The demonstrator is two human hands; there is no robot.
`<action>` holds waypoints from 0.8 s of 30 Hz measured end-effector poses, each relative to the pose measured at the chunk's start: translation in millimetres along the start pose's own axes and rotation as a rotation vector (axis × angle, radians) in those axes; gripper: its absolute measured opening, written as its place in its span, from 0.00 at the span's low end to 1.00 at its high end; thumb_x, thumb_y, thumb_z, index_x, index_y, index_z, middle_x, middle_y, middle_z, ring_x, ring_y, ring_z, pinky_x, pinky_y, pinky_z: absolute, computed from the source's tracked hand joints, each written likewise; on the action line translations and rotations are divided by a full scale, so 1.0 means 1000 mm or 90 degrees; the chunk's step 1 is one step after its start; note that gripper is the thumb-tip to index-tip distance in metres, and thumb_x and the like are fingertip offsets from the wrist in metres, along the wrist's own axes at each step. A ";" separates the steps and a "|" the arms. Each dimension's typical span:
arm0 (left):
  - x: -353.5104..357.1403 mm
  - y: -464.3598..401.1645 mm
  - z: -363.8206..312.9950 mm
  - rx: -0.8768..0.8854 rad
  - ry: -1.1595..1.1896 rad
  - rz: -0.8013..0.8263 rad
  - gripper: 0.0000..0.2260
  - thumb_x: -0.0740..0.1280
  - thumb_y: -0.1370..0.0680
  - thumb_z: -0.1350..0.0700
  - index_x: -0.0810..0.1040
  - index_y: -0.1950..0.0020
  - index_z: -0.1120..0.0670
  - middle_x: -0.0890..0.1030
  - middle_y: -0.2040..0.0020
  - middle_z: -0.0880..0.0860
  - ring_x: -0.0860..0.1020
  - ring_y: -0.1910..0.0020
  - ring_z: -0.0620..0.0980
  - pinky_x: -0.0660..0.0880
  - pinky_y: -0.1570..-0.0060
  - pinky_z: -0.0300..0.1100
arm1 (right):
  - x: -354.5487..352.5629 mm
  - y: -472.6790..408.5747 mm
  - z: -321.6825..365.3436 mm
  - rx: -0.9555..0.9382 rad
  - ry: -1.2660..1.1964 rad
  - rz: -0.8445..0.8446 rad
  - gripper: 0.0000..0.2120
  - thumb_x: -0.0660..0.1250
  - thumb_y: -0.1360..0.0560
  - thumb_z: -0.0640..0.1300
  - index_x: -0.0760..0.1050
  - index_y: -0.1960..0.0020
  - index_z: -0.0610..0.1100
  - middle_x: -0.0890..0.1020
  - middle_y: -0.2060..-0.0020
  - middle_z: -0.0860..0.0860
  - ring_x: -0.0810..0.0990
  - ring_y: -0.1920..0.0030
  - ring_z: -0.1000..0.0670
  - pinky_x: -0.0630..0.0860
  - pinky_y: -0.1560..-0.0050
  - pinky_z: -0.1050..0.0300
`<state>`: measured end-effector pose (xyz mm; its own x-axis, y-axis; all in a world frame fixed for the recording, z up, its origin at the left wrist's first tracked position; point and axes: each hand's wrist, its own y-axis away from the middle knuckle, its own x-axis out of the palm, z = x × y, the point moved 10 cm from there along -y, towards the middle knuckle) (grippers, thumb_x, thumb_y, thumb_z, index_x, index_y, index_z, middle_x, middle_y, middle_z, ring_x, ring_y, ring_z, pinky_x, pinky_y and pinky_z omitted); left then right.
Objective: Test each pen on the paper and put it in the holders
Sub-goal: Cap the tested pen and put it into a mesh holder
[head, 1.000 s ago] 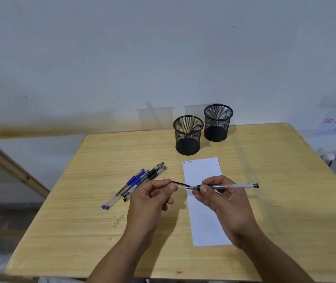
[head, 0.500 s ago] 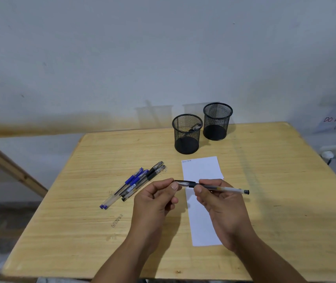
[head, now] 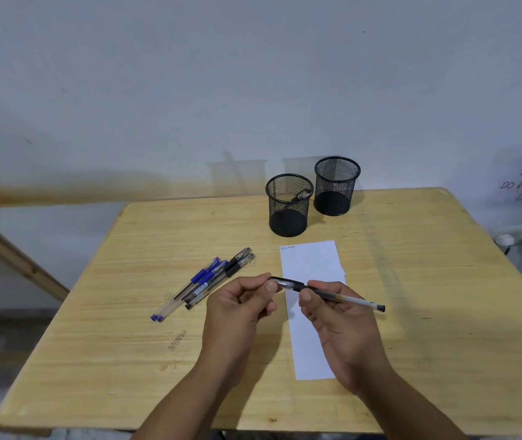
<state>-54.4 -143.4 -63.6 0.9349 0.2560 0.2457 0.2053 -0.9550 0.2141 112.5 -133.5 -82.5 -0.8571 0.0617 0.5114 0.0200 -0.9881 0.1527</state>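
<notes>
Meanwhile my right hand (head: 342, 315) gripped the black pen (head: 329, 292) by its barrel, while my left hand (head: 237, 309) pinched its cap end; both hovered above the paper (head: 310, 262). Beyond my knuckles stood two mesh holders (head: 289, 204), and loose pens (head: 204, 282) lay left of my left hand.

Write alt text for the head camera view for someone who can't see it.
Two hands hold a black pen level above a strip of white paper: the left hand pinches its cap, the right hand grips the barrel. Four more pens lie on the wooden table, and two black mesh holders stand behind, one holding a pen.
</notes>
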 end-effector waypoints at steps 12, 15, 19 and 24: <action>0.019 -0.015 -0.030 0.069 -0.164 0.038 0.04 0.75 0.26 0.60 0.85 0.53 0.54 0.86 0.60 0.51 0.81 0.66 0.46 0.78 0.57 0.39 | -0.001 -0.009 0.009 0.015 -0.103 0.017 0.21 0.83 0.45 0.48 0.84 0.56 0.44 0.84 0.60 0.46 0.83 0.60 0.50 0.80 0.56 0.61; 0.029 -0.024 -0.037 0.082 -0.181 0.069 0.05 0.75 0.27 0.60 0.85 0.52 0.53 0.86 0.60 0.51 0.82 0.63 0.46 0.78 0.58 0.37 | -0.005 -0.017 0.023 0.017 -0.090 -0.005 0.14 0.77 0.37 0.45 0.82 0.54 0.41 0.83 0.59 0.45 0.83 0.59 0.49 0.81 0.55 0.61; 0.024 -0.044 -0.035 0.088 -0.187 0.037 0.09 0.75 0.26 0.59 0.84 0.48 0.50 0.87 0.56 0.47 0.83 0.55 0.39 0.75 0.60 0.29 | -0.019 -0.030 0.047 -0.014 -0.042 -0.052 0.10 0.69 0.30 0.42 0.78 0.51 0.38 0.84 0.54 0.41 0.85 0.53 0.45 0.82 0.52 0.58; 0.026 -0.081 -0.031 0.115 -0.279 0.012 0.17 0.78 0.29 0.53 0.81 0.42 0.47 0.84 0.47 0.43 0.80 0.45 0.41 0.77 0.47 0.38 | -0.030 -0.053 0.082 -0.058 0.069 -0.051 0.01 0.63 0.21 0.35 0.73 0.52 0.38 0.84 0.53 0.37 0.86 0.52 0.42 0.82 0.50 0.56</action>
<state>-55.7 -54.5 -45.1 0.9652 0.1879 -0.1821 0.1974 -0.9797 0.0357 179.5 -71.7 -36.3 -0.9045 0.1309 0.4060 -0.0939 -0.9895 0.1098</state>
